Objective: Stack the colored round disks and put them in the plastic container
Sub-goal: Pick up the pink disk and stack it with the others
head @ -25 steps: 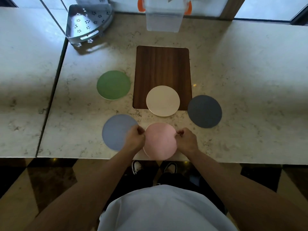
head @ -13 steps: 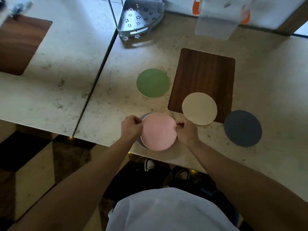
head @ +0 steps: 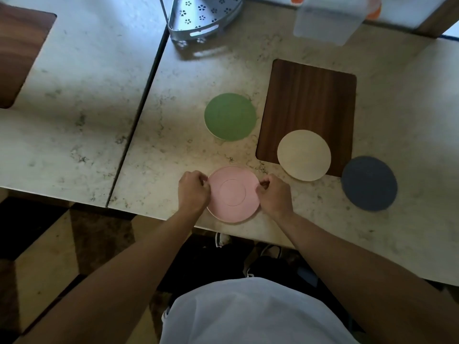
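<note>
A pink disk lies near the table's front edge, gripped by its rim on both sides: my left hand on the left, my right hand on the right. It covers the light blue disk, which is fully hidden underneath. A green disk lies further back. A cream disk overlaps the near edge of the wooden board. A dark grey disk sits at the right. The clear plastic container stands at the back.
A metal perforated corner rack stands at the back left of the marble table. A seam separates it from a second table on the left, which carries another wooden board. The floor lies below the front edge.
Both hands carried the pink disk leftward onto the light blue disk, which is now fully covered. The camera view shifted left.
</note>
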A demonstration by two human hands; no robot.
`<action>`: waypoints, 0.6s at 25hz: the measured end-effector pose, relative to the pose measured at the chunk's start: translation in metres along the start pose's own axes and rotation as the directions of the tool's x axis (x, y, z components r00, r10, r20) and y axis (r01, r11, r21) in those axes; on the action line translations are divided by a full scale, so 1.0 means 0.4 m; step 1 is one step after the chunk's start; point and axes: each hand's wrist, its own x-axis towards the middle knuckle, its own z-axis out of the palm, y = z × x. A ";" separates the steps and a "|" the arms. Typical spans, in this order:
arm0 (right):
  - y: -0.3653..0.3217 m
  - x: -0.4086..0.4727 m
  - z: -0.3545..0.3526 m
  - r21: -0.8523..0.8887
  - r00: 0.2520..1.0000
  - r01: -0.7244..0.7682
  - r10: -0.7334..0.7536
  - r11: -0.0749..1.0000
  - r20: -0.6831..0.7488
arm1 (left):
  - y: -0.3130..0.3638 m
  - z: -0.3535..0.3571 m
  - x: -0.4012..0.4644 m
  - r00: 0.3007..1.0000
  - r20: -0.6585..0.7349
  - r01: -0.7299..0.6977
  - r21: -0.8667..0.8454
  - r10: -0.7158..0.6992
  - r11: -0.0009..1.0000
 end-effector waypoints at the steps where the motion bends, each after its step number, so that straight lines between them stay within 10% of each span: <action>1: -0.003 -0.005 0.000 -0.021 1.000 0.019 -0.019 1.000 -0.011 | -0.001 0.001 0.001 1.000 -0.004 -0.008 0.020 0.008 1.000; 15: -0.025 -0.028 0.007 -0.094 0.983 -0.183 0.185 0.979 0.011 | 0.004 0.029 -0.005 1.000 -0.003 -0.015 0.093 0.016 0.996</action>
